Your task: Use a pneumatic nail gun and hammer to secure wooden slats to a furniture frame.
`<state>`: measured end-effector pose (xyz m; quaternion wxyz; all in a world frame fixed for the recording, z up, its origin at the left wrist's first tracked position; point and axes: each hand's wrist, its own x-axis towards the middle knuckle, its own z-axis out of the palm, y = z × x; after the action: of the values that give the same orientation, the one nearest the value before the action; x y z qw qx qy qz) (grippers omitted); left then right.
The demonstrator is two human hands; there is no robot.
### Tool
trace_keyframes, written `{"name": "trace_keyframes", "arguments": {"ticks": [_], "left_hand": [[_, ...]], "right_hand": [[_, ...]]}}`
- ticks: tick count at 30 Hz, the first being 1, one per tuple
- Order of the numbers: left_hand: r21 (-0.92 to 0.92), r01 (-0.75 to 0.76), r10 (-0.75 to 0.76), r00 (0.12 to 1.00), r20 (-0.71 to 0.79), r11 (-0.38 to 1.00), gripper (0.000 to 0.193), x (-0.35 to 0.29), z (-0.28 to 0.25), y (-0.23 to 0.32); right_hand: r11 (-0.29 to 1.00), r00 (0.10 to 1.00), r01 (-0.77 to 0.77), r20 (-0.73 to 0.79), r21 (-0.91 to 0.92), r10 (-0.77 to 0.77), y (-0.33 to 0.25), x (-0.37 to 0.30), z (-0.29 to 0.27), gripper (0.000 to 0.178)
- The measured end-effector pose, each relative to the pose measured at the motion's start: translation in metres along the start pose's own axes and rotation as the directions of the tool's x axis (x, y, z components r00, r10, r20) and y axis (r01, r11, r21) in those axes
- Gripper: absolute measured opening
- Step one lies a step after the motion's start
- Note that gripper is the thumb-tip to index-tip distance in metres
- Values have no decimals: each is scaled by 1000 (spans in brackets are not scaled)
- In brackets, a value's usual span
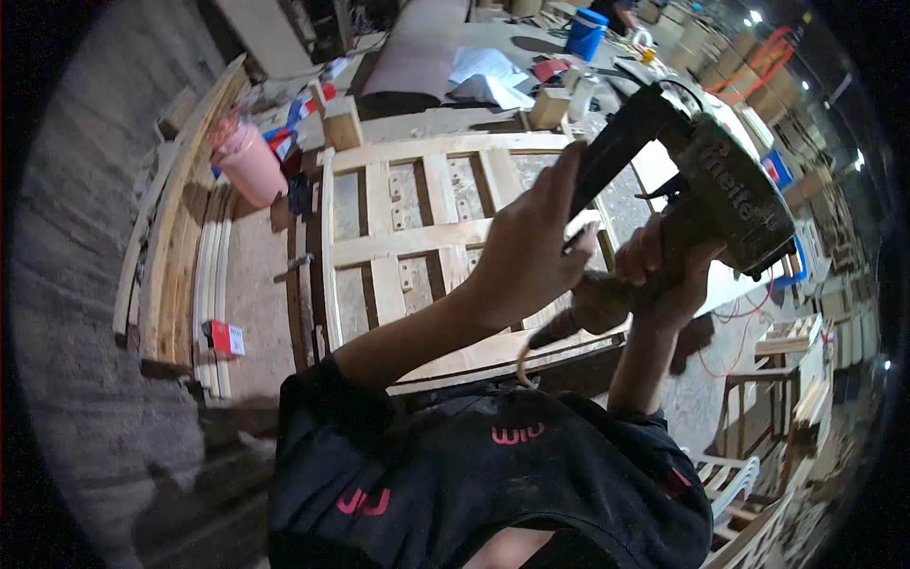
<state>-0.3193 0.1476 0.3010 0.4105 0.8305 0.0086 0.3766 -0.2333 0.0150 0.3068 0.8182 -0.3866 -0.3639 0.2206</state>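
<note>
A worn nail gun (735, 194) is raised above the workbench, tipped so its long dark magazine (616, 142) points up and to the left. My right hand (668, 280) wraps round its grip. The fingers of my left hand (536, 232) press along the magazine's lower end, and a small dark piece that I cannot make out pokes out by the thumb. An air hose (526, 365) runs down from the handle's end. Below lies a slatted wooden frame (408, 248) of pale crossed boards, touched by neither hand.
To the left, a pink jug (251, 166) stands beside stacked timber (175, 275) and a red-and-white box (226, 338). Wooden blocks (343, 125) sit at the frame's far edge. Behind are a large roll (412, 57) and a blue bucket (586, 36). A white chair (725, 479) is at lower right.
</note>
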Motion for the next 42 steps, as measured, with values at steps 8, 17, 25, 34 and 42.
{"name": "trace_keyframes", "arguments": {"ticks": [8,17,25,34,42], "left_hand": [[120,-48,14,965,263,992,54,-74,-22,-2],[136,-132,53,880,472,982,49,-90,-23,2],[224,-13,-122,808,577,974,45,-103,-12,-13],[265,331,-422,638,644,905,45,-96,-21,-14],[117,436,-394,625,674,892,52,-83,-30,-15]], "right_hand": [[853,947,243,78,461,-312,-3,-20,-60,67],[929,901,121,-431,349,45,72,-87,-125,81],[846,571,29,-703,533,423,157,-141,-142,65],[816,402,125,-781,564,478,125,-133,-138,51],[831,599,46,-681,555,422,114,-129,-154,58]]}}
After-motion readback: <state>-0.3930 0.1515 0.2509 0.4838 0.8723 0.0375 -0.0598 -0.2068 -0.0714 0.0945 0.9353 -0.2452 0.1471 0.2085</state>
